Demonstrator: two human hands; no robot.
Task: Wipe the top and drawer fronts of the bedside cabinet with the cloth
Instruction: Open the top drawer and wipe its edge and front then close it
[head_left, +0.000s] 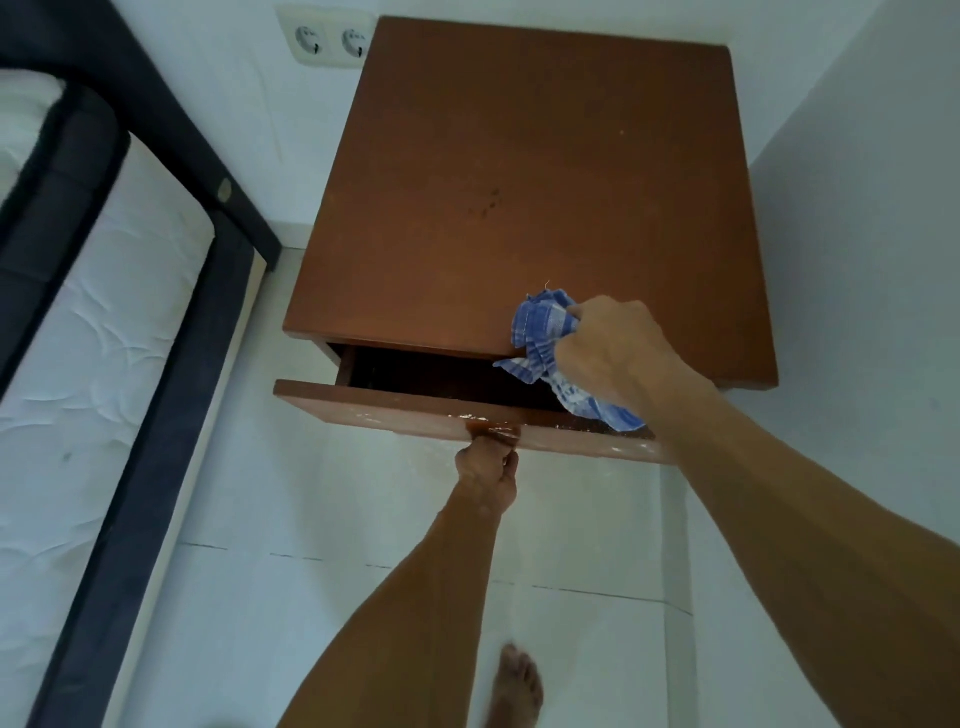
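Note:
The brown wooden bedside cabinet (530, 182) stands against the white wall, seen from above. Its top drawer (395, 410) is pulled partly out, showing a dark inside. My left hand (488, 470) grips the drawer's handle (493, 430) from below. My right hand (618, 353) is closed on a crumpled blue-and-white checked cloth (545, 332) at the front edge of the cabinet top, on the right side. Part of the cloth hangs down over the open drawer.
A bed with a white mattress (88, 364) and dark frame (156, 467) runs along the left. A double wall socket (327, 39) sits behind the cabinet. A white wall (857, 234) closes the right side. My bare foot (514, 686) rests on the white tiled floor.

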